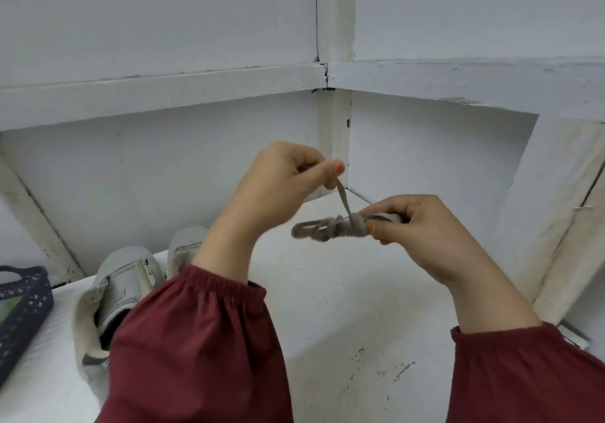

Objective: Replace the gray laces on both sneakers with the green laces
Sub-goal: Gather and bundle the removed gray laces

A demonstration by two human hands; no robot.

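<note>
"Winding the gray lace (327, 228) into a bundle is the step we judge ourselves to be on. Our right hand (422, 226) grips one end of the bundle, fingers curled round it, up in the air above the desk (327, 308). Our left hand (281, 180) pinches the free tail between thumb and forefinger and draws it up taut."

"And where are the shoes?"

"On the desk at the lower left, well apart from the bundle. The near sneaker (121, 278) lies with its tongue open and no lace that we can see. The far sneaker (183, 246) is mostly hidden behind our left sleeve (196, 341)."

"What could go wrong from here?"

"If our pinch slips, the tail goes slack and the wraps may loosen, so the bundle springs open. If we pull too hard, the loops could drag out of the right hand's grip. Our left forearm hangs over the sneakers, so dropping it carelessly could knock them."

"The green laces?"

"Something green shows through the dark basket (26, 308) at the left edge; we cannot tell what it is."

"Any writing?"

"None we can read. There are small dark marks on the near sneaker's tab, too small to make out."
</note>
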